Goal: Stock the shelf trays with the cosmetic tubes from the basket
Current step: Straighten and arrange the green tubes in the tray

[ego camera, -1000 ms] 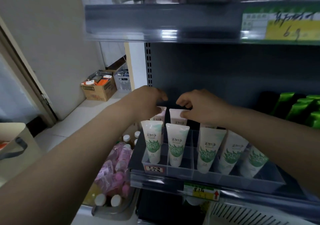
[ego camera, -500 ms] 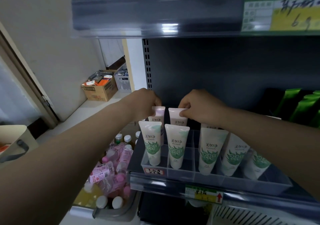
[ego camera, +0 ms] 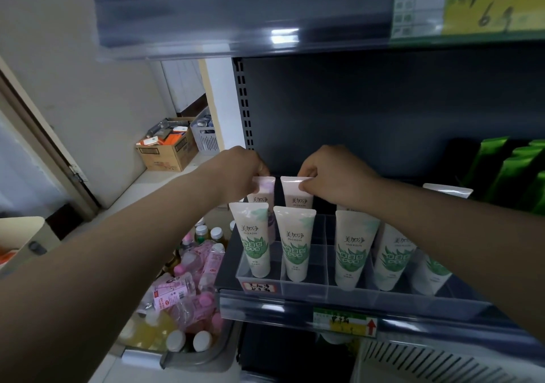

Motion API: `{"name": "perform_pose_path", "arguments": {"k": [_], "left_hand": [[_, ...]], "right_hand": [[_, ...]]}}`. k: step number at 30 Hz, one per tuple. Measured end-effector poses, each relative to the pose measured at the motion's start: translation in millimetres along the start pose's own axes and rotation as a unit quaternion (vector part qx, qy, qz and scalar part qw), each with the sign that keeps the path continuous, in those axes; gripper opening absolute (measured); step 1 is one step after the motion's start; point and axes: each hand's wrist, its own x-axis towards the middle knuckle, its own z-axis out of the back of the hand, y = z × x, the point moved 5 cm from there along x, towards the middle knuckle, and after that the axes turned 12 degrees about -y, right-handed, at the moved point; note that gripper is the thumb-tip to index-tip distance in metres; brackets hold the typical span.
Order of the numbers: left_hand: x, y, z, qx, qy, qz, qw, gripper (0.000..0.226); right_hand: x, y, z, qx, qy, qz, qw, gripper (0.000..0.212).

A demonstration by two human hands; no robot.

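Pinching crimped top of left pink tube [ego camera: 262, 197] w/ left hand [ego camera: 239, 170], of right pink tube [ego camera: 295, 197] w/ right hand [ego camera: 333, 173]; both upright, side by side, in back row of clear tray [ego camera: 306, 287], just behind green tubes [ego camera: 296, 247]. Below-left: basket [ego camera: 188, 359] w/ bottles [ego camera: 203, 267].

Tubes [ego camera: 255, 244]: glossy plstc; tray [ego camera: 306, 287]: clear plstc; shelf [ego camera: 383, 117]: matt metal.

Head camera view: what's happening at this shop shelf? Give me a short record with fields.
Left hand: pinches the top of a pale pink plastic tube
Right hand: pinches the top of a second pale pink tube
Pink tubes: upright, side by side, behind the front row
Front row: white tubes with green leaf print, upright in clear plastic tray
Below left: grey basket of bottles
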Motion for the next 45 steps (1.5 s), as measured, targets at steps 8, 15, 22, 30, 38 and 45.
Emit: {"name": "perform_pose_path", "arguments": {"k": [8,15,22,30,38,45], "left_hand": [[2,-2,8,0.047,0.044,-0.009,0.998,0.030],[14,-27,28,0.039,0.041,-0.024,0.998,0.049],[33,-100,25,-0.058,0.030,-0.106,0.992,0.050],[36,-130,0,-0.040,0.068,-0.142,0.987,0.034],[32,-131,-6,-0.034,0.059,-0.132,0.989,0.021],[31,-131,-6,-0.042,0.047,-0.115,0.991,0.019]], "right_hand": [[-2,-2,4,0.015,0.023,0.003,1.000,0.019],[2,-15,44,0.048,0.001,0.001,0.999,0.028],[-6,-46,84,0.038,0.023,0.004,0.999,0.027],[-36,-73,81,-0.006,0.121,-0.011,0.993,0.031],[-45,-83,75,-0.074,0.121,0.011,0.990,0.020],[-43,-85,72,-0.069,0.089,0.017,0.993,0.015]]}}
